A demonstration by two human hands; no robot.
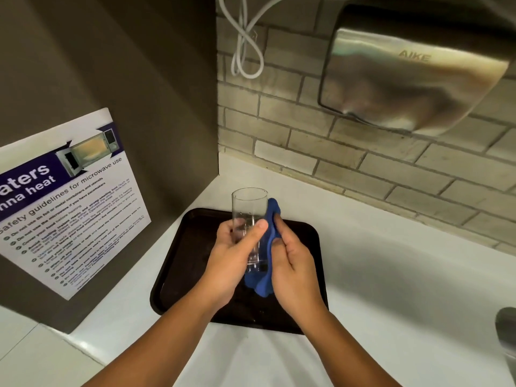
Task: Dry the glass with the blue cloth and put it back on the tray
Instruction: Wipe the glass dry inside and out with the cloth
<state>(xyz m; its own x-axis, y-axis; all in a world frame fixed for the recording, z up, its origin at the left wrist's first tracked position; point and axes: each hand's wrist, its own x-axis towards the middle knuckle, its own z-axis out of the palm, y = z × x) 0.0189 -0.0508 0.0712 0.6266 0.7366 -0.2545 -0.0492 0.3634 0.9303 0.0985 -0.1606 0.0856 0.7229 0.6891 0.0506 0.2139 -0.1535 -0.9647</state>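
A tall clear glass [248, 208] is held upright above the black tray [178, 263]. My left hand [231, 258] grips its lower half, thumb across the front. My right hand [293, 263] presses the blue cloth [269, 247] against the right side of the glass. The cloth runs from near the rim down past the base, and its lower end hangs below my right palm. The tray lies on the white counter with nothing visible on its bare surface.
A dark panel with a microwave safety poster [67, 202] stands at the left. A steel hand dryer [410, 68] hangs on the brick wall at the upper right, white cable [245, 43] beside it. A grey metal object [506, 331] shows at the right edge.
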